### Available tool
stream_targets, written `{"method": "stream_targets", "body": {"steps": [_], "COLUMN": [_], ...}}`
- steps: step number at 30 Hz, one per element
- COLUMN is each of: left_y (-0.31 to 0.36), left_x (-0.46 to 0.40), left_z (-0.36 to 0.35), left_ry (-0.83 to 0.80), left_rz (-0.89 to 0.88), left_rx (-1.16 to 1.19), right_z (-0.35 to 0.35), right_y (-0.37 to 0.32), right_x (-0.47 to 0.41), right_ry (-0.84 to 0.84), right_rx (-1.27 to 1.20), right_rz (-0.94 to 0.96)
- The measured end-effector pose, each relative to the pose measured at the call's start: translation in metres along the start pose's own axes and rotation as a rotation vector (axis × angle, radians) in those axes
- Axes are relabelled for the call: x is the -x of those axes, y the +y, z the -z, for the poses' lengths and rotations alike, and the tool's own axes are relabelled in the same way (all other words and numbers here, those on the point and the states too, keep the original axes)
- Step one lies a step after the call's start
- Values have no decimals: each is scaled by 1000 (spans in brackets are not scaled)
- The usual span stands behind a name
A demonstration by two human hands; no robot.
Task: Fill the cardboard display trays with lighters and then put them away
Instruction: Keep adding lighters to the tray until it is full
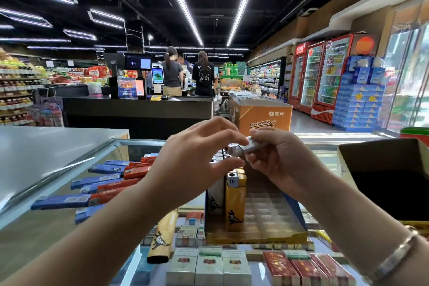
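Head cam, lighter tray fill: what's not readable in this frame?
- Silver lighter: body wrapped by right hand; only its metal top shows.
- Display tray: back rows hidden behind left hand; fill count unknown.
- Cardboard box: cut by right edge, inside dark.
- Blue and red lighters: print blurred.

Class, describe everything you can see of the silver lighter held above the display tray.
The silver lighter has a pale, shiny body and a metal cap with a dark opening. It lies almost level in the air above the cardboard display tray, cap end pointing left. The right hand curls around its body; the left hand meets it with fingertips at the cap end. Much of its body is hidden in the grip.
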State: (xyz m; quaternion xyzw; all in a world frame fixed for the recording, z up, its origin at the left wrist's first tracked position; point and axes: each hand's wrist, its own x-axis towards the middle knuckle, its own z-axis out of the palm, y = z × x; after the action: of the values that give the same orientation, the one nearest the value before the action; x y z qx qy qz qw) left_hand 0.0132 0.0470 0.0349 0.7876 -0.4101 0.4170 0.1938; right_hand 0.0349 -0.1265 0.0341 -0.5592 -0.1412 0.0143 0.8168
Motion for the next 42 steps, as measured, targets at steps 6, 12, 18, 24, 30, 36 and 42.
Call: {"method": "stream_targets", "body": {"steps": [6, 12, 18, 24, 30, 36, 42], "left_y": [-2, 0, -6, -14, -20, -16, -9], "left_x": [-1, -4, -9, -9, -8, -5, -5], "left_z": [2, 7, 28, 38, 45, 34, 20], "left_ry": [125, 288, 334, 130, -8, -209, -414], "left_rz": [69, 188, 268, 373, 379, 330, 226], "left_rx": [58, 180, 205, 325, 403, 273, 148], "right_z": [0, -5, 5, 25, 32, 35, 38], "right_y": [-1, -1, -2, 11, 25, 28, 29], "right_x": [0, 2, -1, -15, -20, -23, -25], "right_ry": [-84, -144, 216, 343, 199, 208, 200], "right_rx": [4, 186, 522, 923, 1032, 1118, 1110], "right_rz": [-3, -58, 230, 234, 124, 167, 170]}}
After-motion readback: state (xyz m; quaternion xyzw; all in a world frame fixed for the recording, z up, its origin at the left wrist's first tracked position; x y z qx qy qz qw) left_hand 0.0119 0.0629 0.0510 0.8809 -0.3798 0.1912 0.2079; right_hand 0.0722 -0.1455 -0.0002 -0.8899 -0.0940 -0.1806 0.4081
